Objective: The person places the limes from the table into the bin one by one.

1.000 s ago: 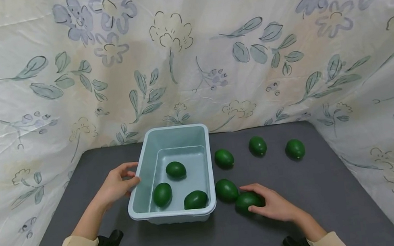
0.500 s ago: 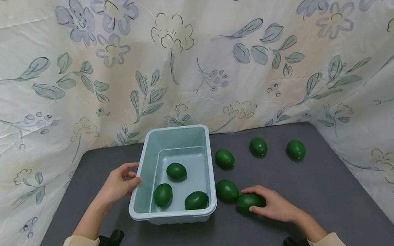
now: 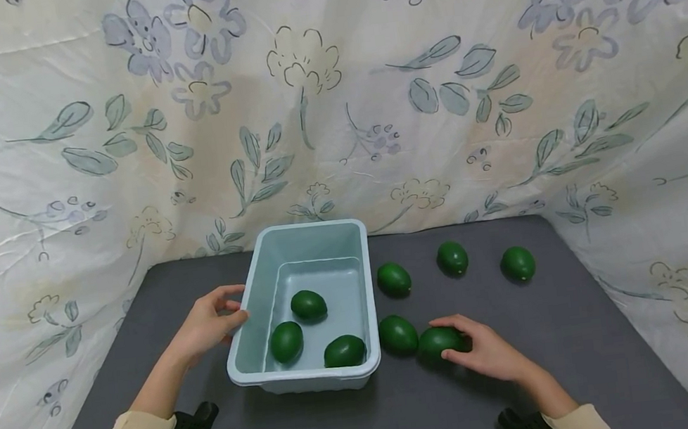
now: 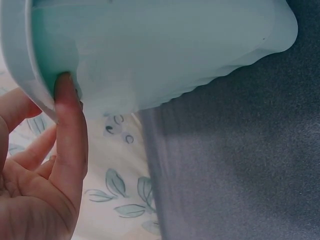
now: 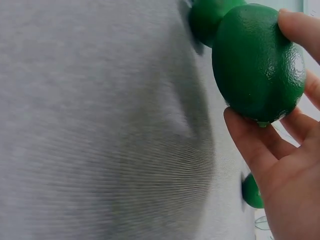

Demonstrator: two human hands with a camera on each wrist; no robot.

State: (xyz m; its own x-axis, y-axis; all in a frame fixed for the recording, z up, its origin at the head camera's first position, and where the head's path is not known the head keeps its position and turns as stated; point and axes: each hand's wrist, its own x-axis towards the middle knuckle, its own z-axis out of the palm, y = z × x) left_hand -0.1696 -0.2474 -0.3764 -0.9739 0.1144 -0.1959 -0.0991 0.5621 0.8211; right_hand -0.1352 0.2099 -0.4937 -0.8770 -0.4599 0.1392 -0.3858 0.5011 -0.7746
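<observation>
A pale blue tub (image 3: 318, 379) stands on a dark grey table, with three green limes inside (image 3: 308, 305) (image 3: 286, 341) (image 3: 344, 350). My left hand (image 3: 210, 322) rests against the tub's left rim, thumb tip on the rim (image 4: 65, 85), fingers loosely curled. My right hand (image 3: 481, 351) grips a green lime (image 3: 436, 342) (image 5: 257, 62), fingers and thumb curled round it, just right of the tub. Another lime (image 3: 398, 334) lies touching it on its left.
Three more limes (image 3: 393, 279) (image 3: 452, 258) (image 3: 518, 262) lie in a row toward the table's back right. A flowered cloth (image 3: 331, 103) hangs behind and along both sides of the table (image 3: 586, 328).
My right hand has drawn the gripped lime slightly up and away from the table's front edge. The left hand and tub have stayed put.
</observation>
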